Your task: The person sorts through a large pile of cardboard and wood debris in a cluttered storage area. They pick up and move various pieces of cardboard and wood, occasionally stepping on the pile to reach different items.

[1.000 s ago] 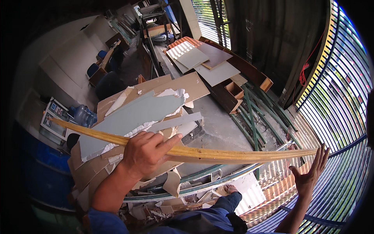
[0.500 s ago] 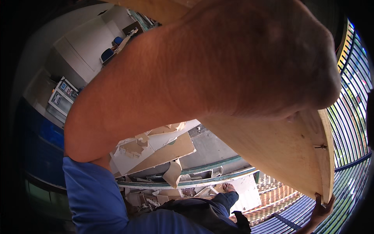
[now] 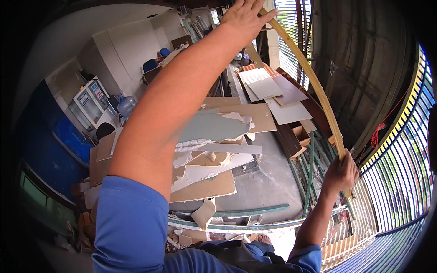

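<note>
A long pale wooden board [image 3: 314, 82], seen along its narrow edge, slants from the top middle down to the right. My right hand [image 3: 341, 173] is wrapped round its lower part. High up, my left arm is stretched out, and my left hand [image 3: 246, 19] lies against the board's upper end. Its fingers are spread, with the thumb over the edge; the fingertips reach the top of the view. Below my arms lie broken sheets of plasterboard [image 3: 218, 125], with torn paper and chipped edges.
Green metal channels [image 3: 255, 211] lie across the floor before my feet. White and brown panels [image 3: 264, 86] are stacked further back. Slatted bars [image 3: 400, 168] run along the right, near a red cord [image 3: 377, 135]. A water bottle [image 3: 126, 105] and a white cabinet [image 3: 91, 102] stand at left.
My left arm has swung up and away from close before the camera. The board has turned from its broad face to its edge, and my right hand has risen with it.
</note>
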Demonstrator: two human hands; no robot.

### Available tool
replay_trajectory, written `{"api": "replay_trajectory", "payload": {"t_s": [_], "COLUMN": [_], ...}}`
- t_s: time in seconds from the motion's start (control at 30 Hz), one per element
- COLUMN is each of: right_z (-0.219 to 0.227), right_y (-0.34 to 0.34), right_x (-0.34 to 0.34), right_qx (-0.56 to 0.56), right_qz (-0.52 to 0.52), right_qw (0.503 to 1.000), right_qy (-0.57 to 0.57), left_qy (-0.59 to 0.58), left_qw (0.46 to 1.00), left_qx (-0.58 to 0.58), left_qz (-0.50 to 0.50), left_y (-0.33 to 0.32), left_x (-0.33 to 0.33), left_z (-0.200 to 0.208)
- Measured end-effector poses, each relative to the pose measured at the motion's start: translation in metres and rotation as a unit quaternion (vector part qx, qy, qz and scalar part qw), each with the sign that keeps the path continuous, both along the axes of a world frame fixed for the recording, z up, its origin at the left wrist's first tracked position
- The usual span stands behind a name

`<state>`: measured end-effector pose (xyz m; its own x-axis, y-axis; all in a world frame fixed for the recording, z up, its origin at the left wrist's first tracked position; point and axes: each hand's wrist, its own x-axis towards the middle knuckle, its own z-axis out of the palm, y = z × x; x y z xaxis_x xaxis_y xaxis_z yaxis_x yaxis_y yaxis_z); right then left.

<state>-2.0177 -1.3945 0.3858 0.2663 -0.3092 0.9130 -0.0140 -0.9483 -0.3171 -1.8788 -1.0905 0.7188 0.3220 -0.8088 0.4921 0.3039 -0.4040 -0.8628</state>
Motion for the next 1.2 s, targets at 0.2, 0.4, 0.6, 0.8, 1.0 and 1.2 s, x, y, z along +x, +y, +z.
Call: {"api": "replay_trajectory", "payload": {"t_s": [0.2, 0.4, 0.6, 0.8, 1.0, 1.2], "right_z": [-0.052, -0.194, -0.339, -0.314, -0.175, -0.011], "right_y": [0.06, 0.161, 0.28, 0.385, 0.52, 0.552], "right_x": [0.194, 0.131, -0.007, -0.031, -0.112, -0.265], "right_qx": [-0.052, 0.1, 0.107, -0.009, -0.064, -0.188], "right_qz": [0.185, 0.292, 0.391, 0.602, 0.81, 0.919], "right_qw": [0.968, 0.91, 0.72, 0.572, 0.413, 0.118], "right_qy": [0.159, 0.277, 0.563, 0.557, 0.412, 0.325], "left_qy": [0.451, 0.51, 0.289, -0.2, -0.489, -0.324], "left_qw": [0.834, 0.446, 0.024, -0.229, 0.096, 0.278], "left_qx": [-0.314, -0.722, -0.94, -0.92, -0.849, -0.886], "left_qz": [0.04, 0.142, 0.179, 0.247, 0.179, 0.182], "left_y": [0.05, 0.207, 0.188, 0.116, 0.066, 0.112], "left_x": [-0.123, -0.362, -0.669, -0.731, -0.789, -0.8], "left_z": [-0.17, -0.4, -0.599, -0.594, -0.586, -0.51]}}
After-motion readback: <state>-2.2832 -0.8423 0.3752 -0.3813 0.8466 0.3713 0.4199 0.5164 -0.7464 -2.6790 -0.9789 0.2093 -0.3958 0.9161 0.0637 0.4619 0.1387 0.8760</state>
